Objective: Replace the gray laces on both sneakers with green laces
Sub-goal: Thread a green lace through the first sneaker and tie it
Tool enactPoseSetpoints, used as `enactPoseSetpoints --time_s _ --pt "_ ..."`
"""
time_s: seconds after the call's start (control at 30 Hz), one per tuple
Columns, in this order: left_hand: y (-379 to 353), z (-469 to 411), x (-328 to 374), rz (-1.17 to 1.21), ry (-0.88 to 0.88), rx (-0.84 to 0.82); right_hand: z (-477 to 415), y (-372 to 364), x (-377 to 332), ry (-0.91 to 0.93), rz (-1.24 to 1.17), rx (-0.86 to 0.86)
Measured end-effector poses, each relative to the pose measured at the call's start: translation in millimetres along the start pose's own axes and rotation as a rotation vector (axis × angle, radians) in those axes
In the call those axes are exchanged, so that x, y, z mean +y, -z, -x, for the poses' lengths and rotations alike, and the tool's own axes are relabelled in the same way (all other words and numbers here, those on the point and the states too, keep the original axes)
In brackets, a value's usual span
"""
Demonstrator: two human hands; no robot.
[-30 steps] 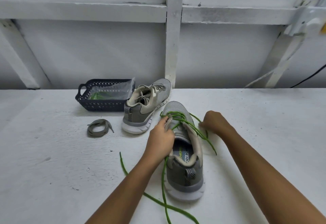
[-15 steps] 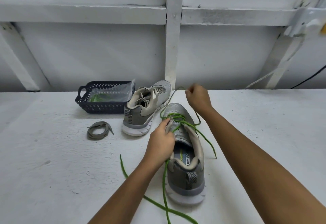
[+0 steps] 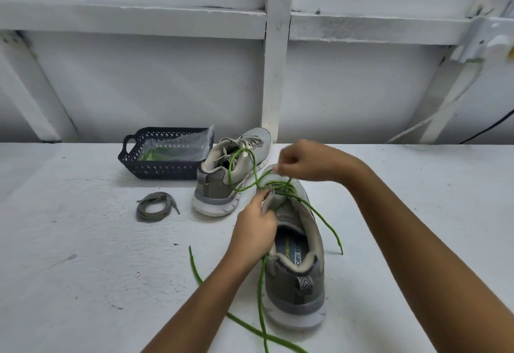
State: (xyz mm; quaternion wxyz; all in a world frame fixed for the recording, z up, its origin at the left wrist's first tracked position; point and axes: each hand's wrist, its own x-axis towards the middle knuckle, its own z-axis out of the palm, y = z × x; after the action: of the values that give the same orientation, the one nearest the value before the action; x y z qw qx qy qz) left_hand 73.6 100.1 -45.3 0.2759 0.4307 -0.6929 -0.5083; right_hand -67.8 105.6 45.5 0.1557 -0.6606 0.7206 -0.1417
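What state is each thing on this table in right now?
near sneaker, upright, partly threaded with green lace.
far sneaker, upright, gray laces still in.
green lace, through front eyelets, ends loose.
gray lace, coiled loose on table.
basket, upright, holding a clear bag.
left hand, grips near sneaker beside the eyelets.
right hand, pinches green lace above toe.

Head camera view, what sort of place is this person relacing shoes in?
Probably a plain workshop or utility room: a rough white-painted work surface, bare white-painted beams framing the wall behind it, and a loose black cable at the far right.
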Motion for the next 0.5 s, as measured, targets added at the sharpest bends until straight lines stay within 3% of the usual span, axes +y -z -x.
enactPoseSetpoints --time_s 0.1,0.23,0.4,0.5 --pt "-1.0 -0.2 0.2 -0.009 0.012 0.002 5.3 -12.4 7.3 -0.072 0.166 -0.128" --pt "-1.8 -0.5 0.6 -0.008 0.018 0.003 -1.0 -42.7 11.0 -0.135 0.202 -0.006" --pt "-0.6 -0.2 1.5 -0.032 0.013 0.009 3.8 -49.4 18.4 -0.122 0.034 0.129" --pt "-1.3 0.1 2.3 -0.027 0.018 0.024 20.7 -43.1 26.1 -0.111 -0.346 0.146"
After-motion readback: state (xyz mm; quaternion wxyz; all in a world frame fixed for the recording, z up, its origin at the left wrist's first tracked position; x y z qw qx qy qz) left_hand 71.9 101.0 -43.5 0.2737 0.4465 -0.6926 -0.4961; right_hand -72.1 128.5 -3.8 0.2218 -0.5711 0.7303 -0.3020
